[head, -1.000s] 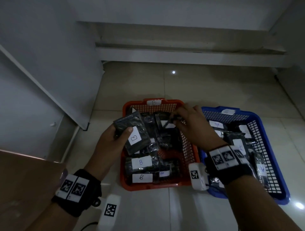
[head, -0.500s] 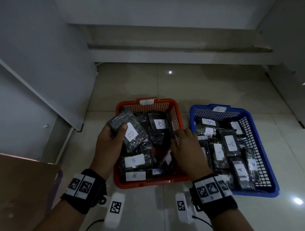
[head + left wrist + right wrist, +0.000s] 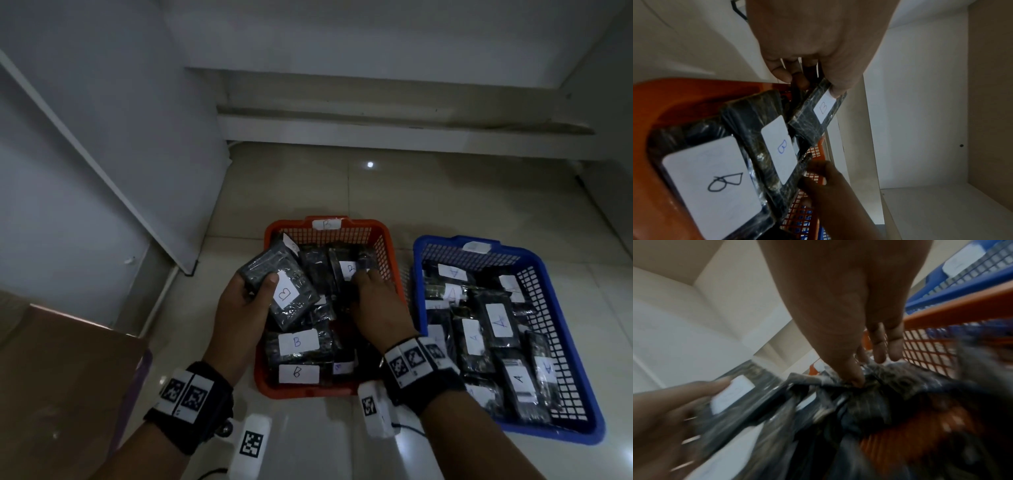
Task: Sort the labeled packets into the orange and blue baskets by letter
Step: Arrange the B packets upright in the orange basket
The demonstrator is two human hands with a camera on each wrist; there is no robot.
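Black film-wrapped packet (image 3: 279, 287), label B: gripped by left hand (image 3: 239, 308), thumb on its label, fingers beneath, held above the left part of the orange basket (image 3: 387, 246). Right hand (image 3: 375, 301): inside the orange basket, fingers down among the B packets (image 3: 297, 356); whether it grips one cannot be told. Blue basket (image 3: 534, 265): right of the orange one, holds A packets (image 3: 496, 322).

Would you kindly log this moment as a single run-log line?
left hand: holds B packet over orange basket | right hand: among packets inside, grip unclear | blue basket: A packets
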